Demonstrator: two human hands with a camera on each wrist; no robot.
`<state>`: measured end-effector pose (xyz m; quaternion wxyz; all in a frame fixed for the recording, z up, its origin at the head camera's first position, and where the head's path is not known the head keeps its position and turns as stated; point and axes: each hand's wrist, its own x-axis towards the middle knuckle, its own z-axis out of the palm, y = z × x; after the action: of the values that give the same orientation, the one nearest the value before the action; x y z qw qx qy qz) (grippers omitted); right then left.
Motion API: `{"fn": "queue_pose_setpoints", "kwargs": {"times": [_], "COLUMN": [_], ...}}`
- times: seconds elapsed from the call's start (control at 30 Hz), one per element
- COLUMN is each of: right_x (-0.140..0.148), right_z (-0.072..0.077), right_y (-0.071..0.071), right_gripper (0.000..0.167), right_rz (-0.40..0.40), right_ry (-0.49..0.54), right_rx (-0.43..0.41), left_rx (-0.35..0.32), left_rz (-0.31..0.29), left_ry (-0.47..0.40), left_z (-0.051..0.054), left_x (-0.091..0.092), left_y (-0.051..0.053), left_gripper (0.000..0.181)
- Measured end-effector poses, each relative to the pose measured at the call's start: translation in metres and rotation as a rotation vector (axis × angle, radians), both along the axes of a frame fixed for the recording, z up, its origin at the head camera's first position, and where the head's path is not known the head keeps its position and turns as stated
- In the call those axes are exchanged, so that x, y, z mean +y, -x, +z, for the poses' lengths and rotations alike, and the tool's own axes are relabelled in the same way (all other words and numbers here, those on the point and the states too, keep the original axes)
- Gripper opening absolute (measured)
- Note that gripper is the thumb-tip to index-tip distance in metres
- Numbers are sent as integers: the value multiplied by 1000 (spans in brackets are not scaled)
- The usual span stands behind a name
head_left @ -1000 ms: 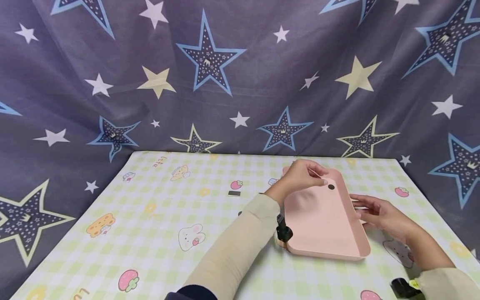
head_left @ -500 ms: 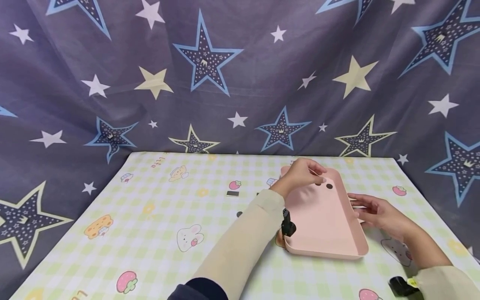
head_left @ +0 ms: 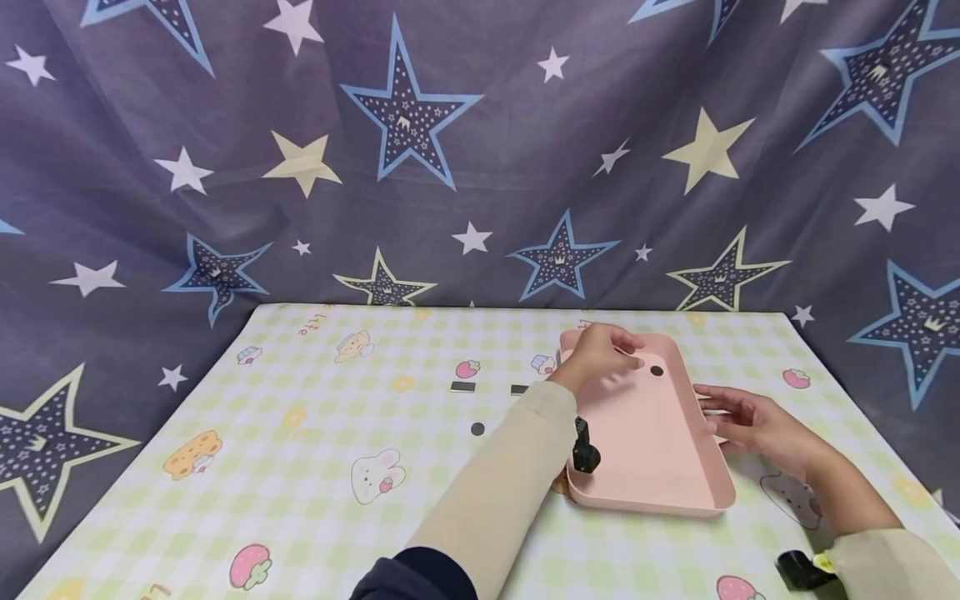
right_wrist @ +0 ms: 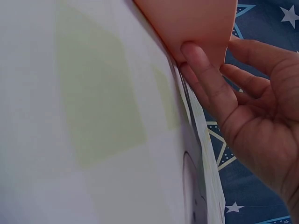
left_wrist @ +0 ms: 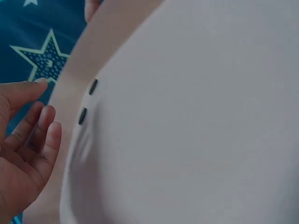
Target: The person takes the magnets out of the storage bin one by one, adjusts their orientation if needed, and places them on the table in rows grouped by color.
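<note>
A pink tray (head_left: 645,450) lies on the table's right side. My left hand (head_left: 603,357) hovers over its back-left part; in the left wrist view this hand (left_wrist: 28,149) has its fingers loosely bent, apart and holding nothing. Two black discs lie inside by the far wall in that view, an upper disc (left_wrist: 93,87) and a lower disc (left_wrist: 82,116); the head view shows a single disc (head_left: 657,371). At the tray's right side, my right hand (head_left: 757,429) touches the wall. The right wrist view shows extended fingers (right_wrist: 212,84) against the pink outer wall (right_wrist: 201,23).
Left of the tray, on the checked tablecloth (head_left: 300,500), lie a small dark rectangular piece (head_left: 462,387), a similar piece (head_left: 519,390) partly behind my left sleeve, and a dark disc (head_left: 477,428). A star-patterned curtain (head_left: 465,192) hangs behind the table.
My left forearm has shifted right, uncovering the disc and second dark piece on the cloth. A disc seen at the left fingertips half a second ago is hidden now. The right hand stays against the tray.
</note>
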<state>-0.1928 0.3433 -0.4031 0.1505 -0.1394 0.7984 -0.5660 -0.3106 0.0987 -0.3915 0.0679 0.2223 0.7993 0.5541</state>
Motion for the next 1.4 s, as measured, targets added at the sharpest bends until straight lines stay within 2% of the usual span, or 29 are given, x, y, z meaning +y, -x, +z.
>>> {"fn": "queue_pose_setpoints", "kwargs": {"times": [0.17, 0.43, 0.77, 0.97, 1.1, 1.23, 1.4], "right_x": [0, 2, 0, -1, -1, 0, 0], "right_z": [-2, -2, -2, -2, -4, -4, -3], "right_y": [-1, -2, -1, -1, 0, 0, 0], "right_gripper": [63, 62, 64, 63, 64, 64, 64], "right_rz": [-15, -6, -17, -17, -28, -25, -21], "right_ry": [-1, 1, -8, -4, -13, -11, -17], "right_rx": [-3, 5, -8, -1, -9, -9, -4], "left_rx": [-6, 58, 170, 204, 203, 215, 213], "left_rz": [19, 37, -59, -125, -140, -145, -135], "left_ry": [45, 164, 433, 515, 585, 591, 527], "left_z": [-12, -22, -22, -19, -17, -17, -22], "left_x": [0, 3, 1, 0, 0, 0, 0], "left_y": [2, 3, 2, 1, -1, 0, 3], "left_gripper": [23, 29, 37, 45, 46, 38, 20]}}
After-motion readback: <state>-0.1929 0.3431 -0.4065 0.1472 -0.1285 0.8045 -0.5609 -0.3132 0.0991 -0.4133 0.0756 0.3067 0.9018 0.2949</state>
